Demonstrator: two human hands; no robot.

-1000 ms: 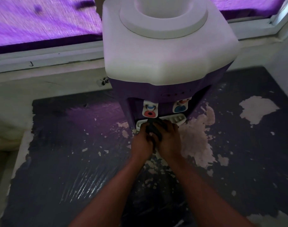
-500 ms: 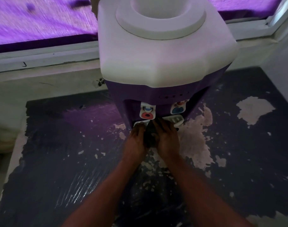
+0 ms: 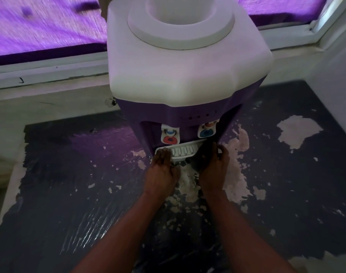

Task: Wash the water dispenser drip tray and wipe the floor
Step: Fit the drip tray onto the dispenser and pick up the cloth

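A purple water dispenser (image 3: 188, 75) with a white top stands on the dark, peeling floor (image 3: 79, 203). Its white slotted drip tray (image 3: 183, 151) sits at the base, under the red tap (image 3: 169, 135) and the blue tap (image 3: 206, 132). My left hand (image 3: 162, 172) grips the tray's left end, fingers over its top. My right hand (image 3: 213, 168) curls round the tray's right end. A dark cloth (image 3: 200, 157) lies bunched under that hand, against the tray. The ends of the tray are hidden by my fingers.
The floor coating has flaked off in pale patches (image 3: 300, 133) to the right and in front of the dispenser. A low white sill (image 3: 50, 77) runs behind, with purple fabric (image 3: 40, 30) above it. A white wall (image 3: 339, 62) closes the right side.
My hands were together at the tray's middle on the dark cloth. They have spread apart to the tray's two ends, uncovering its slotted top. The cloth went right with my right hand.
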